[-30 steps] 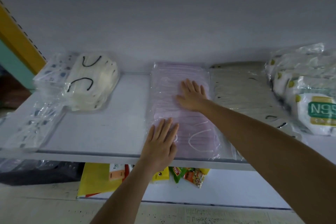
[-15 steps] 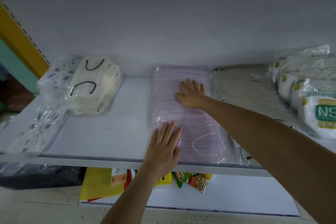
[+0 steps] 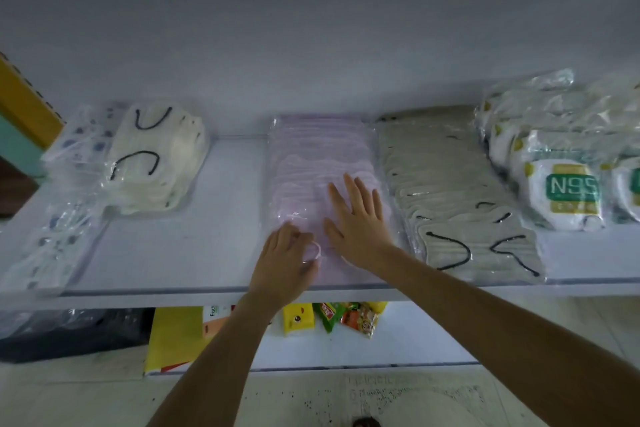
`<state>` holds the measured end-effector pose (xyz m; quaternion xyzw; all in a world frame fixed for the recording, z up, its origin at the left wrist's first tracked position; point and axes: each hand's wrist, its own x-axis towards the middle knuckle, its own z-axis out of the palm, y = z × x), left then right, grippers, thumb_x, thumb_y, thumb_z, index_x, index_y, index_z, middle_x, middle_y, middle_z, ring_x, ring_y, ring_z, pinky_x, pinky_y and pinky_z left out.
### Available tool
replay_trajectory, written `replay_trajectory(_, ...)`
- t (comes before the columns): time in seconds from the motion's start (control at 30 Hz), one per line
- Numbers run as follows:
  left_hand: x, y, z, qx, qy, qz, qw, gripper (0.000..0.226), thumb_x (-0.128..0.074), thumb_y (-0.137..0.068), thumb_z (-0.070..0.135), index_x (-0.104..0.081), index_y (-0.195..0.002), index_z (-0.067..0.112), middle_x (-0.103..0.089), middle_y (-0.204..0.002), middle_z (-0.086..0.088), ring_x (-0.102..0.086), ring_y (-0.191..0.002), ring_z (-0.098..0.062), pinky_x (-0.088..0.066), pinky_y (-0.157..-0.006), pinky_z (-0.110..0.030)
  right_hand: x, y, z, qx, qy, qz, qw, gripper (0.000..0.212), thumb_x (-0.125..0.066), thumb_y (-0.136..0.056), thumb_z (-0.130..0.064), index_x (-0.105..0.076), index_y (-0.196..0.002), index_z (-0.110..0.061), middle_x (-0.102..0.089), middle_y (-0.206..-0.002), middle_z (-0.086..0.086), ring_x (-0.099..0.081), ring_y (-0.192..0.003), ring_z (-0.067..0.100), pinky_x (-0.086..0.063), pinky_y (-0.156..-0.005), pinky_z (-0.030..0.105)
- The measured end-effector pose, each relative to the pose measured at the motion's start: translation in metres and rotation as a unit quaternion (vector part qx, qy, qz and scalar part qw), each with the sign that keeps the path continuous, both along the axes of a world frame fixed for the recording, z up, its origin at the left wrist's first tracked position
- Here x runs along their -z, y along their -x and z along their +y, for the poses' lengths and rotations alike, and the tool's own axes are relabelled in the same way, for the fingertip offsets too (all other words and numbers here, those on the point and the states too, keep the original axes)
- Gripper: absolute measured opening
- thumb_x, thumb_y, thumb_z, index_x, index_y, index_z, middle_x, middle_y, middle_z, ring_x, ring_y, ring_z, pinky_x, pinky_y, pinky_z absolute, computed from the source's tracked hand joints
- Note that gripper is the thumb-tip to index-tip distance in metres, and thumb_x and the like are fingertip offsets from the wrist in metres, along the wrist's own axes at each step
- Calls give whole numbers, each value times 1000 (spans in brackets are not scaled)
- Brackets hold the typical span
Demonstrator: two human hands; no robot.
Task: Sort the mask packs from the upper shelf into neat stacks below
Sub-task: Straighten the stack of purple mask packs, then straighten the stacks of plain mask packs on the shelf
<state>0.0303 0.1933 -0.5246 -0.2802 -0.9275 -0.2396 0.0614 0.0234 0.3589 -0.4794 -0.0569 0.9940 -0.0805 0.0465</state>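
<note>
L hand (image 3: 282, 265) curled on pink mask pack (image 3: 320, 163), R hand (image 3: 358, 218) flat

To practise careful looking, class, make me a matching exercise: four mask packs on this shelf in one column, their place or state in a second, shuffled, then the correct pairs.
Column one:
1. pink mask pack
2. grey mask pack
3. cream mask pack
4. N95 masks

Column two:
A. far right of the shelf
B. under both hands
C. left side, black ear loops on top
D. just right of the pink one

Pairs: 1-B, 2-D, 3-C, 4-A
</note>
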Motion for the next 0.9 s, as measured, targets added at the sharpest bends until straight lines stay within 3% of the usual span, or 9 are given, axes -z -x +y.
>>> replay_trajectory(0.2, -9, -6, -12, 23, 74, -16, 997, 40, -41, -77, 36, -45, -115, 22, -45, -116, -8, -53, -105, -31, -50, -87, -45, 17, -56, 0, -16, -6, -111, 994, 87, 4, -75, -62, -2, -150, -19, 8, -157, 10, 7, -145, 28, 5, -115, 46)
replay_trajectory(0.27, -14, 1, -13, 30, 118, -32, 992, 48, -42, -79, 38, -45, -123, 18, -48, -127, -18, -50, -113, -36, -50, -88, -50, 14, -57, 1, -14, -48, -75, 996, 88, -4, -74, -57, -27, -146, -12, -18, -153, 19, -20, -141, 37, -17, -112, 53)
replay_trajectory(0.33, -21, 12, -10, 26, 166, -28, 985, 61, -42, -88, 39, -34, -141, 10, -30, -148, -22, -27, -134, -32, -36, -105, -52, 16, -53, 4, 15, -63, -39, 997, 69, -26, -78, -49, -58, -126, -12, -53, -132, 21, -53, -119, 39, -43, -92, 54)
replay_trajectory(0.4, -28, 23, -5, 19, 220, -84, 972, 70, -39, -97, 44, -6, -151, 15, 4, -159, -10, 3, -146, -26, -7, -116, -45, 18, -51, 9, 18, -64, -52, 996, 60, -34, -78, -46, -65, -118, -14, -61, -123, 18, -60, -110, 37, -49, -83, 52)
replay_trajectory(0.43, -31, 27, -1, 17, 252, -110, 961, 71, -37, -97, 45, 1, -151, 18, 10, -159, -6, 9, -146, -24, 0, -116, -43, 20, -51, 11, 17, -63, -56, 996, 59, -34, -79, -47, -65, -117, -15, -62, -122, 17, -61, -109, 36, -50, -81, 52)
replay_trajectory(0.6, -41, 26, 8, -20, 192, -133, 972, 70, -41, -97, 39, 0, -151, 22, 8, -158, -2, 9, -146, -21, 3, -116, -38, 17, -47, 15, -27, -71, -18, 997, 57, -34, -84, -43, -55, -127, -12, -57, -128, 18, -57, -115, 36, -40, -93, 50)
replay_trajectory(0.7, -53, 25, -5, -61, 167, -92, 980, 64, -35, -100, 35, -1, -151, 18, 4, -159, -3, 4, -146, -19, 1, -116, -36, 3, -30, 8, -38, -60, 13, 997, 65, -27, -84, -45, -43, -136, -9, -49, -137, 20, -51, -122, 37, -30, -100, 47)
replay_trajectory(0.8, -68, 25, -38, -131, 100, -66, 984, 58, -34, -100, 33, -12, -150, 13, -7, -158, -7, -5, -146, -22, -4, -117, -38, -17, -9, -18, -96, -21, -1, 995, 80, 2, -81, -56, -5, -150, -17, -2, -157, 13, -6, -145, 30, 7, -111, 39)
replay_trajectory(0.9, -90, 21, -87, -173, 59, -22, 983, 66, -25, -90, 42, -32, -144, 6, -25, -152, -18, -24, -141, -33, -19, -114, -45, -34, 7, -64, -102, 50, -15, 993, 63, -21, -98, -48, 4, -150, -21, 7, -158, 8, 3, -145, 25, 3, -116, 37)
